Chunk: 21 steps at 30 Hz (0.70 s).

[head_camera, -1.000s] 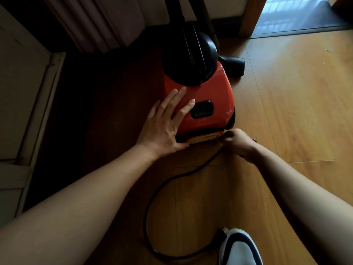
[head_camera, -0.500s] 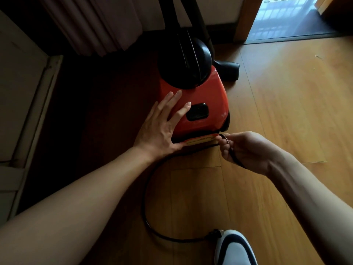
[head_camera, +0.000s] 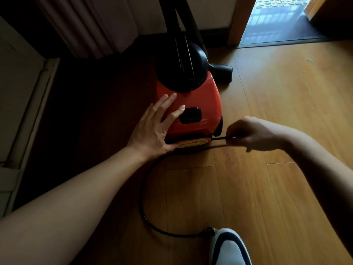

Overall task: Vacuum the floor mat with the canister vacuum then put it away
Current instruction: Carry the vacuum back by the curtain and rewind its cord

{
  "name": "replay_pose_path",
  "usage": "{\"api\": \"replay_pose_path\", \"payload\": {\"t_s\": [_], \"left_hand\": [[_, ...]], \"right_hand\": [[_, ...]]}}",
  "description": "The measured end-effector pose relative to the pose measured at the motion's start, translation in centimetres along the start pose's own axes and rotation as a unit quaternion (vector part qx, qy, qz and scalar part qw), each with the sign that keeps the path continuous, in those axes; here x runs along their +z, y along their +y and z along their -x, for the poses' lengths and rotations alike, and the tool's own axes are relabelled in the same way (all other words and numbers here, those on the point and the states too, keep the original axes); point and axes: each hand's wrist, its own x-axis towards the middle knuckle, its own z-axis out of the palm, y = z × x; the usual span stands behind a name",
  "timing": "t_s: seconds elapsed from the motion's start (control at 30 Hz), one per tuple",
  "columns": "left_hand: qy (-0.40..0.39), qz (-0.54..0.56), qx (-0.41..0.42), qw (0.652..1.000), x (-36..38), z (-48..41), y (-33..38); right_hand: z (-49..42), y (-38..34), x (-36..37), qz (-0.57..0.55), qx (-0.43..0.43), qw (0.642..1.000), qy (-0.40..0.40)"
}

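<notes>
The canister vacuum (head_camera: pixel 200 100) sits on the wooden floor (head_camera: pixel 286 121) at the far middle of the scene, its red body pointing away toward the wall. A black dome (head_camera: pixel 181 71) tops its far end, and a black nozzle (head_camera: pixel 222 72) lies just beside it on the right. A dark hose (head_camera: pixel 178 23) rises from the dome toward the top edge.

The left hand (head_camera: pixel 152 129) lies flat on the near left side of the red body, fingers straight and spread, its thumb against the near end – grasping nothing.

The right hand (head_camera: pixel 254 134), blurred, is just right of the vacuum's near end, with its fingers curled round the black power cord (head_camera: pixel 141 197). From that hand the cord runs back left past the vacuum's near end, then loops over the floor toward the viewer, ending in a plug (head_camera: pixel 209 231) beside a white and dark shoe (head_camera: pixel 229 247).

A curtain (head_camera: pixel 91 25) hangs at the far left – an open doorway (head_camera: pixel 277 18) shows at the far right.
</notes>
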Motion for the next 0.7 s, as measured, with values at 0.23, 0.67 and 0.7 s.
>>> {"api": "replay_pose_path", "payload": {"t_s": [0.23, 0.67, 0.7], "left_hand": [[-0.002, 0.009, -0.003, 1.0, -0.1, 0.0, 0.0], [-0.033, 0.037, -0.003, 0.999, -0.7, -0.1, 0.0], [-0.043, 0.049, 0.001, 0.998, -1.0, -0.1, -0.3]], "right_hand": [[0.7, 4.1, 2.8, -0.44, 0.01, 0.895, 0.074], [-0.1, -7.5, 8.0, -0.577, 0.017, 0.793, 0.194], [-0.4, -8.5, 8.8, -0.534, -0.004, 0.82, 0.205]]}}
